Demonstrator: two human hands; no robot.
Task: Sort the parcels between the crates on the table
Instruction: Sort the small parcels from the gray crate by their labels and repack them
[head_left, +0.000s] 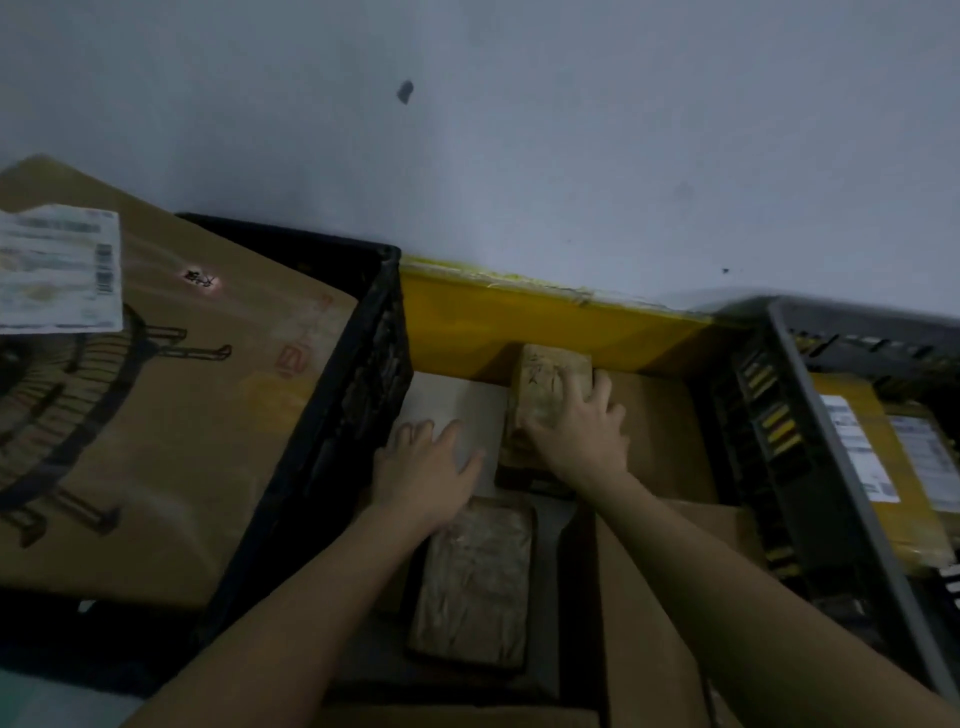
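Just right of the black crate (363, 364), the right hand (576, 431) curls over a taped brown parcel (550, 384) (likely stiff, brick-like, slick tape) best gripped across its short sides, while the left hand (426, 467) rests flat, holding nothing.

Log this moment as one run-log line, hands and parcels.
left hand: open, resting on white parcel | right hand: gripping taped brown parcel | second brown parcel: lying nearer, untouched
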